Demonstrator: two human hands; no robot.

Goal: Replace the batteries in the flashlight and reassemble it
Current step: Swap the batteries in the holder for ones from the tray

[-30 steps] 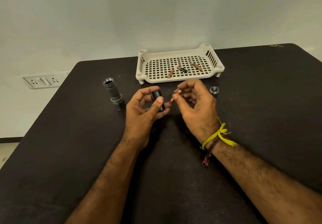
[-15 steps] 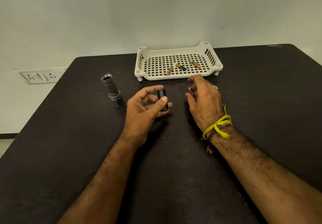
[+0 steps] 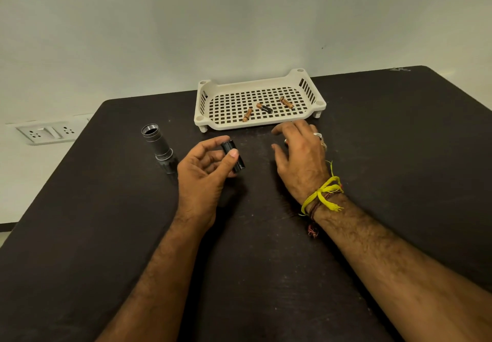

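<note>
I see my left hand (image 3: 205,171) closest to me, over the dark table (image 3: 106,221). Its thumb and fingers are wrapped around a small black battery holder (image 3: 233,158), which is tilted. My right hand (image 3: 300,155) is to the right of the holder, palm down, fingers spread and bent. A tiny bit of something reddish shows under its fingers, but I cannot tell if it is gripping it or what it is. A yellow string (image 3: 323,193) is tied on that wrist.

To the left of the holder, the grey flashlight body (image 3: 158,146) stands on the table with its open end up, apart from my hand.

Farther away, past the holder, sits a white tray (image 3: 213,124) with holes. Three batteries (image 3: 264,108) lie inside it, not touching each other.
</note>
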